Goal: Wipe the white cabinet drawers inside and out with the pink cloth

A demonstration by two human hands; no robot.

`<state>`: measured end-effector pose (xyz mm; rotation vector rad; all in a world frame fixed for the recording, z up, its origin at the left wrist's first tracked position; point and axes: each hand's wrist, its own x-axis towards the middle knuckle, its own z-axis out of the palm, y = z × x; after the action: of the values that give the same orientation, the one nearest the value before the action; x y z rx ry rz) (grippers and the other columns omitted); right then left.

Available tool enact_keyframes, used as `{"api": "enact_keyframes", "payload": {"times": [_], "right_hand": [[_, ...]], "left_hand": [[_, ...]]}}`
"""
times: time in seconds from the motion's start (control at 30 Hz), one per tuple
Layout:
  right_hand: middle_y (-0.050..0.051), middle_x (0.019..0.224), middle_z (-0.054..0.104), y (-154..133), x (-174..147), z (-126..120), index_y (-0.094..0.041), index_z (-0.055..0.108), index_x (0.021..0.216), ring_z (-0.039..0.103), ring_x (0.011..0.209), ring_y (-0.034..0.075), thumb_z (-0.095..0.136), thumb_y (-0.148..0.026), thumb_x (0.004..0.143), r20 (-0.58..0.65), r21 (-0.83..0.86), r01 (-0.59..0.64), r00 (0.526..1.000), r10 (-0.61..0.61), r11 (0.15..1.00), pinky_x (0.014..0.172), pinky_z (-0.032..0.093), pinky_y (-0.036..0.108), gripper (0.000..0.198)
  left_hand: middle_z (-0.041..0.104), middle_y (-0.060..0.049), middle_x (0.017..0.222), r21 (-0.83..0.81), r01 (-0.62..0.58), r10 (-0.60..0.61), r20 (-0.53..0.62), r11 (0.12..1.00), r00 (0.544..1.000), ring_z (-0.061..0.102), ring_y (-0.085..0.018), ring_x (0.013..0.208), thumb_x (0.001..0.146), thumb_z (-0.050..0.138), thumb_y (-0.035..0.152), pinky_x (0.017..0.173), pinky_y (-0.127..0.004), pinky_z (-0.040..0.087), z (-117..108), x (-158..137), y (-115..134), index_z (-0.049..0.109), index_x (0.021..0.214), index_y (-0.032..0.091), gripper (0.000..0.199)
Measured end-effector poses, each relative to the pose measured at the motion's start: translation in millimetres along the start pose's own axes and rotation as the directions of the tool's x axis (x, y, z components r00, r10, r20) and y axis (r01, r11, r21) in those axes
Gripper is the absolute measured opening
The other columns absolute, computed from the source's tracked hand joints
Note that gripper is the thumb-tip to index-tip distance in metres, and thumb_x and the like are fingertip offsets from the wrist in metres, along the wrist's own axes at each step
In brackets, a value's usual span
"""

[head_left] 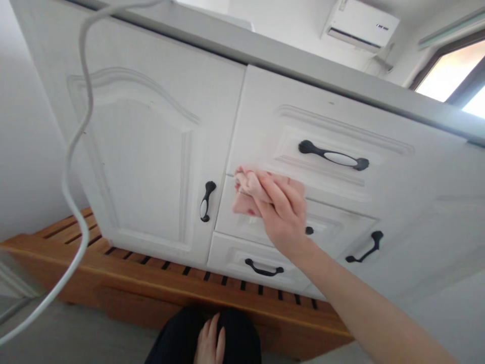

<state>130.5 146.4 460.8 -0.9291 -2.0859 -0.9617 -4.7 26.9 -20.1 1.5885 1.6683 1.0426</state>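
Observation:
My right hand [284, 207] is closed on a folded pink cloth [246, 202] with darker red spots. The cloth lies against the front of a white cabinet [140, 167], at the seam between the top drawer [265, 121] and the middle drawer. My right hand and forearm cover most of the middle drawer's handle [309, 230]. At the bottom of the view, my left hand [210, 341] rests on my dark-clothed knees with its fingers stretched out, holding nothing.
Black handles stick out from the cabinet door [207, 202], top drawer [333, 155], bottom drawer [264, 268] and right door [366, 247]. A slatted wooden bench [170, 283] runs below. A white cable [76, 136] hangs at left. An air conditioner [361, 25] is mounted behind.

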Motion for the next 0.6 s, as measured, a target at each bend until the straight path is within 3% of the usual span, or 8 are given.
{"api": "enact_keyframes", "payload": {"times": [0.1,0.23,0.47,0.6], "right_hand": [[0.000,0.160,0.037,-19,19,52,-0.031,0.020,0.159,0.027,0.151,0.025,0.046,-0.025,0.101,0.044,-0.031,0.005,0.999,-0.004,1.000,0.115,0.037,0.044,0.064],[-0.001,0.162,0.032,-40,-5,90,-0.030,0.016,0.160,0.024,0.152,0.022,0.044,-0.028,0.102,0.207,0.038,0.073,0.975,-0.079,0.997,0.115,0.037,0.041,0.065],[-0.003,0.161,0.033,-52,-64,100,-0.022,0.040,0.152,0.027,0.151,0.021,0.048,-0.025,0.100,0.180,-0.047,0.202,0.965,-0.191,0.978,0.111,0.041,0.035,0.052],[-0.005,0.164,0.024,-55,-76,99,-0.022,0.041,0.152,0.025,0.152,0.021,0.048,-0.033,0.100,0.224,-0.083,0.280,0.940,-0.256,0.956,0.108,0.043,0.034,0.053]], "left_hand": [[0.066,-0.012,0.128,0.000,0.018,-0.018,0.000,1.000,1.000,0.061,-0.027,0.124,0.093,0.033,0.047,0.108,-0.048,0.050,-4,0,1,0.062,0.129,0.018,0.055],[0.066,-0.010,0.129,-0.032,0.027,-0.026,0.013,0.999,1.000,0.060,-0.026,0.125,0.094,0.032,0.046,0.110,-0.047,0.048,-10,-1,5,0.060,0.131,0.021,0.053],[0.066,-0.011,0.127,-0.064,0.019,-0.019,-0.002,0.998,1.000,0.061,-0.026,0.123,0.094,0.033,0.047,0.108,-0.048,0.049,-8,1,5,0.060,0.130,0.018,0.054],[0.067,-0.012,0.125,-0.066,0.027,-0.027,0.000,0.997,1.000,0.063,-0.027,0.120,0.093,0.035,0.048,0.107,-0.047,0.051,-8,1,3,0.062,0.129,0.018,0.054]]}}
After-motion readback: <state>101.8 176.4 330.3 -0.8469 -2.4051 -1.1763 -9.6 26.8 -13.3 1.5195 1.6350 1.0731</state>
